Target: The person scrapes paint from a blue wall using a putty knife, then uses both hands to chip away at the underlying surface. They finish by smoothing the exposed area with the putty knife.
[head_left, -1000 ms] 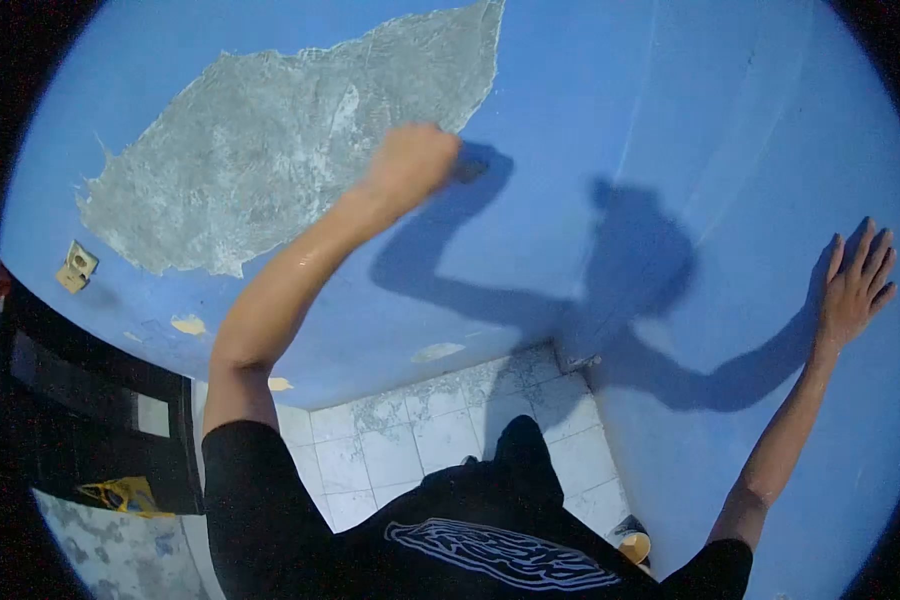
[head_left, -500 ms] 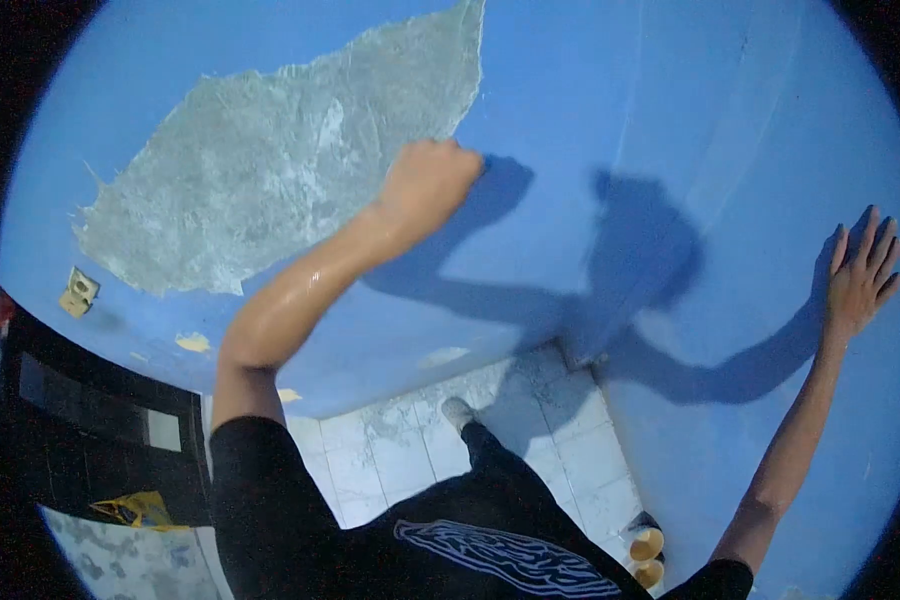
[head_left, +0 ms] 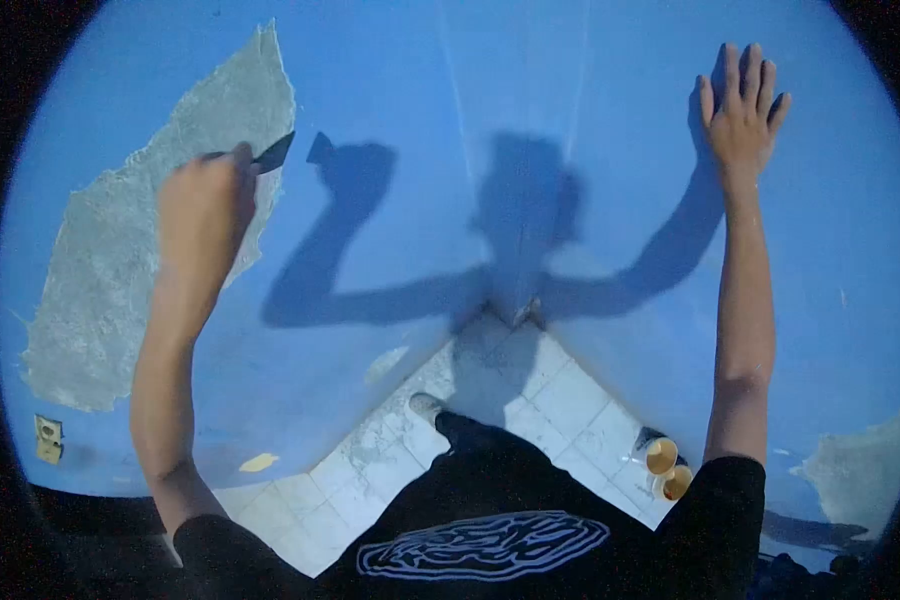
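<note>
My left hand (head_left: 205, 215) is closed around a putty knife, whose dark blade (head_left: 276, 153) points up and to the right. The blade overlaps the right edge of a grey bare patch (head_left: 100, 270) in the blue painted wall (head_left: 390, 90). A gap shows between the blade and its shadow, so it seems held off the surface. Most of the knife's handle is hidden by my fingers. On the right-hand wall, my right hand (head_left: 742, 125) lies flat with its fingers spread, holding nothing.
Two cups (head_left: 661, 457) stand on the white tiled floor (head_left: 580, 405) near the right wall. A socket (head_left: 48, 438) is fixed low on the left wall. Another bare patch (head_left: 860, 470) shows at lower right. The walls meet in a corner ahead, near my foot (head_left: 426, 405).
My view has turned right, so the corner sits nearer the middle. The left hand has drawn back from the wall, and the knife blade now shows. My right hand stays flat on the wall.
</note>
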The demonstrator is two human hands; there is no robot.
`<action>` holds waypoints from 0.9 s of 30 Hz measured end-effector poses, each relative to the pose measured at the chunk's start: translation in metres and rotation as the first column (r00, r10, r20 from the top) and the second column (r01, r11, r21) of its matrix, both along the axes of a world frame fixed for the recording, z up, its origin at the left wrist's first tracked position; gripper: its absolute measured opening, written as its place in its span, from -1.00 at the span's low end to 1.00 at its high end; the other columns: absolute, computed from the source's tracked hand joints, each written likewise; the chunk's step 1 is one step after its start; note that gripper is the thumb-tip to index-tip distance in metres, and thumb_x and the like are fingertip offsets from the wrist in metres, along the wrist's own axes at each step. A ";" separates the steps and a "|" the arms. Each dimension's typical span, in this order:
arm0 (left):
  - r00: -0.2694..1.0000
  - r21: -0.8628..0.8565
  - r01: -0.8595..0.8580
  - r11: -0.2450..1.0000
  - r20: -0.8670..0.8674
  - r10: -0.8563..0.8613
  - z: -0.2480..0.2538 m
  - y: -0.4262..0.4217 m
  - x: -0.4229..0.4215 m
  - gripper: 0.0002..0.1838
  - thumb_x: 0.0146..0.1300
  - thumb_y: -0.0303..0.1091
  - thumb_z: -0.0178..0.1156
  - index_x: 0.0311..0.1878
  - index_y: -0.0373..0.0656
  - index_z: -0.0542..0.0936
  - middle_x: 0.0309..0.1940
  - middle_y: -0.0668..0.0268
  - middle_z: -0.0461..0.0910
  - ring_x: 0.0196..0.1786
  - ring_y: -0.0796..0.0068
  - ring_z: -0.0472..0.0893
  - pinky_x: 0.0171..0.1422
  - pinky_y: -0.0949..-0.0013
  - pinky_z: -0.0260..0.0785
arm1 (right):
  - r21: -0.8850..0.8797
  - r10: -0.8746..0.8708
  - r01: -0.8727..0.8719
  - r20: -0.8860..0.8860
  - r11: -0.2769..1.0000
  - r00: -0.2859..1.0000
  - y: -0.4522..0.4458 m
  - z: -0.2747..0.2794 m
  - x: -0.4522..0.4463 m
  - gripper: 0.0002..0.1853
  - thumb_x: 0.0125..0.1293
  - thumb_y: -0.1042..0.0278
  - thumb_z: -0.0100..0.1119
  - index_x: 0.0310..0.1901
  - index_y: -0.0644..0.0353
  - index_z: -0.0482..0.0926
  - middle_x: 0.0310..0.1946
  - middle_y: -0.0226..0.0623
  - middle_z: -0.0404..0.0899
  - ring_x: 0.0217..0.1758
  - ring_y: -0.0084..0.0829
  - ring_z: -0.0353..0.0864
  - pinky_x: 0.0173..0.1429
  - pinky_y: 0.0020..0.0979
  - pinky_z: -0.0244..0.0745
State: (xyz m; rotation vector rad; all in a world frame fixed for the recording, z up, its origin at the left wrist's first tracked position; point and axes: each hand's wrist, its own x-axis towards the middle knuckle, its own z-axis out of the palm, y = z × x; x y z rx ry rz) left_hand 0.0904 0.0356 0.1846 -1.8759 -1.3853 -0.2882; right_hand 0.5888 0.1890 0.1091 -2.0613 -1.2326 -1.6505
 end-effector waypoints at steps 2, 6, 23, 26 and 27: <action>0.989 0.046 -0.123 0.991 0.090 0.119 0.029 -0.027 0.017 -0.82 0.18 -0.32 0.23 -0.44 -0.22 0.54 -0.50 0.03 0.56 -0.43 -0.02 0.59 -0.36 0.04 0.37 | -0.003 0.020 -0.021 -0.042 1.000 0.999 0.002 0.008 -0.003 -0.35 0.40 -0.29 -0.23 0.48 -0.38 0.06 0.54 -0.46 -0.09 0.61 -0.40 -0.21 0.58 -0.05 -0.57; 0.990 0.086 -0.139 0.987 0.012 0.138 -0.020 0.018 -0.031 -0.84 0.18 -0.30 0.21 -0.41 -0.18 0.58 -0.49 0.09 0.61 -0.43 -0.01 0.60 -0.32 0.03 0.42 | -0.067 -0.001 -0.002 -0.042 0.998 0.999 -0.001 0.009 0.001 -0.35 0.41 -0.29 -0.24 0.48 -0.37 0.06 0.54 -0.48 -0.08 0.60 -0.41 -0.17 0.58 -0.04 -0.52; 0.995 0.000 -0.046 0.999 0.093 0.046 0.013 -0.002 -0.043 -0.73 0.18 -0.19 0.29 -0.45 -0.18 0.53 -0.62 0.07 0.53 -0.51 0.00 0.56 -0.41 0.08 0.36 | -0.016 -0.083 0.083 0.010 0.996 0.997 -0.007 0.012 -0.016 -0.37 0.39 -0.29 -0.15 0.45 -0.40 0.15 0.51 -0.56 0.03 0.57 -0.46 -0.05 0.58 -0.10 -0.36; 0.983 0.072 -0.115 0.991 0.154 0.103 0.049 -0.030 -0.022 -0.78 0.16 -0.24 0.28 -0.45 -0.18 0.55 -0.60 0.06 0.54 -0.47 -0.01 0.57 -0.38 0.06 0.37 | 0.040 -0.015 0.014 0.023 0.999 1.000 -0.002 0.008 -0.010 -0.37 0.39 -0.28 -0.14 0.45 -0.38 0.17 0.50 -0.55 0.07 0.56 -0.46 -0.02 0.57 -0.11 -0.35; 0.959 0.077 -0.205 0.976 0.215 0.184 0.052 -0.037 -0.018 -0.84 0.14 -0.31 0.26 -0.43 -0.19 0.57 -0.57 0.06 0.56 -0.42 -0.01 0.59 -0.34 0.03 0.39 | 0.039 -0.010 0.009 0.023 0.999 1.000 -0.005 0.009 -0.014 -0.37 0.39 -0.28 -0.14 0.45 -0.38 0.17 0.50 -0.55 0.07 0.56 -0.46 -0.02 0.57 -0.11 -0.35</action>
